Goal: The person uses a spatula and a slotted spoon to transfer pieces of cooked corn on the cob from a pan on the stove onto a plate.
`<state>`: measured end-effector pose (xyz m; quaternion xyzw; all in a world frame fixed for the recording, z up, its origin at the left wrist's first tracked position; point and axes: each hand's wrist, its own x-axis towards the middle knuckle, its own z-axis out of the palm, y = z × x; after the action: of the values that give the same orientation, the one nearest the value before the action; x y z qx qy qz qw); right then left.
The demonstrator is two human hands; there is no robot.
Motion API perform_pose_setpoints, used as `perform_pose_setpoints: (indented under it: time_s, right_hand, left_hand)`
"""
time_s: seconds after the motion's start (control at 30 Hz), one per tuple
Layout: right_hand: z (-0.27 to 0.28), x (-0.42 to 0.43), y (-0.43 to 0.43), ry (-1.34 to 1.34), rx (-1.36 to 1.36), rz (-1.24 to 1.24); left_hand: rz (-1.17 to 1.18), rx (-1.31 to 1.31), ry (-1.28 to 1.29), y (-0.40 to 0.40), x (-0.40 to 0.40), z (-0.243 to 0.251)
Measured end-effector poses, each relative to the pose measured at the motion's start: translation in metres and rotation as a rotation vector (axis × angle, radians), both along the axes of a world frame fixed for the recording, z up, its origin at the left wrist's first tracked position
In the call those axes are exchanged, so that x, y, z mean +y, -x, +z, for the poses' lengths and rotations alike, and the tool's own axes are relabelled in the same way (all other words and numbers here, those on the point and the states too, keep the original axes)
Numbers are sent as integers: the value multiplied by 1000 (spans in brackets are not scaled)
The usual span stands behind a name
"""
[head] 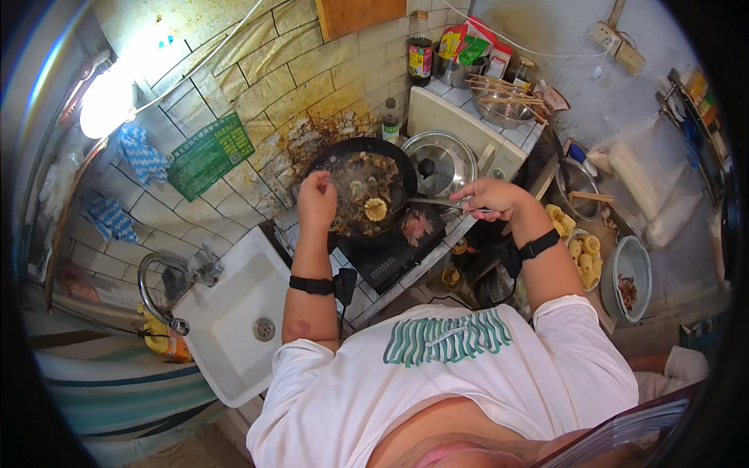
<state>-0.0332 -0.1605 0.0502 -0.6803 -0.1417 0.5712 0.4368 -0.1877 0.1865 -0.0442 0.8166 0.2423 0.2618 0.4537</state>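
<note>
A dark wok [404, 159] holds brown simmering food with a round yellow piece [375, 209] on top, which looks like a slice of corn. My left hand [318, 196] is raised over the wok's left side, its fingers curled; whether something small is between them cannot be told. In my right hand [490, 199] is the handle of a metal spatula or ladle [436, 202], which reaches over the wok's right rim; its head is hidden in the food. Pinkish scraps [417, 227] lie on the black cooktop [383, 263] beside the wok. A steel lid with a black knob [459, 153] sits behind my right hand.
A white sink [225, 345] with a curved faucet [153, 292] is at the left. Behind the lid stands a cream-coloured appliance [450, 120]; bottles, a steel pot and a bowl with chopsticks [506, 108] are near it. Corn pieces [585, 257] and a grey basin [638, 281] are at the right.
</note>
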Motion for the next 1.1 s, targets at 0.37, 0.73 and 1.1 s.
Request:
perform_pose_setpoints:
  time_s: [0.37, 0.73, 1.1]
  right_hand:
    - [0, 6, -24, -1, -570, 230]
    - [7, 19, -29, -132, -948, 555]
    - [-43, 37, -44, -171, -385, 495]
  left_hand:
    - [166, 59, 74, -3, -30, 42]
    - [343, 90, -67, 25, -30, 11]
    - [316, 351, -78, 47, -52, 5]
